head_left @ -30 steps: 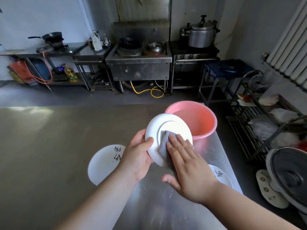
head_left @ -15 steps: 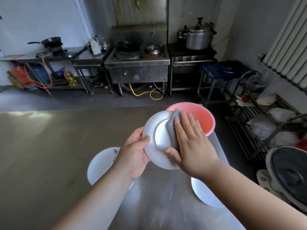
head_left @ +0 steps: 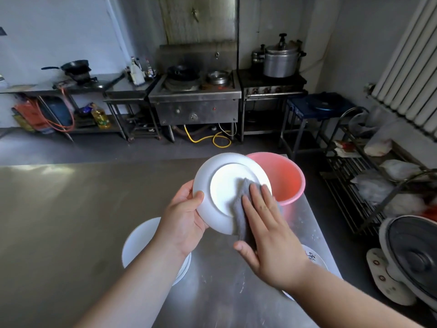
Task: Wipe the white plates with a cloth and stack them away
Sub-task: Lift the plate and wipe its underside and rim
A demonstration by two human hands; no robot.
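Two bare hands, yours, meet on one white plate [head_left: 223,185] held in the air above a steel table [head_left: 71,209]. The plate sits just above the centre of the view, tilted toward you, its flat round middle facing you.

Your left hand [head_left: 186,216] grips the plate at its 8 o'clock edge. The thumb curls over the rim onto the near face, and the other fingers are hidden behind the plate.

Your right hand [head_left: 272,235] lies flat with its fingers straight and close together, the thumb sticking out toward 8 o'clock. It presses a grey cloth [head_left: 241,209] against the plate's 4 o'clock part. The cloth folds over the lower rim and hangs under your palm.

At 2 o'clock of the plate, just behind it and partly covered by its rim, a pink basin [head_left: 283,178] stands on the table.

At 7 o'clock of the view a stack of white plates [head_left: 139,240] rests on the table, partly under your left forearm. At 4 o'clock another white plate with dark handwriting [head_left: 313,256] lies on the table, mostly hidden by your right wrist.

Across the floor at 12 o'clock stands a steel stove [head_left: 196,107]. At 1 o'clock is a metal pressure cooker [head_left: 281,61]. A wire rack [head_left: 343,166] holding bags is at 3 o'clock, and a fan [head_left: 411,256] lies on the floor at 4 o'clock.
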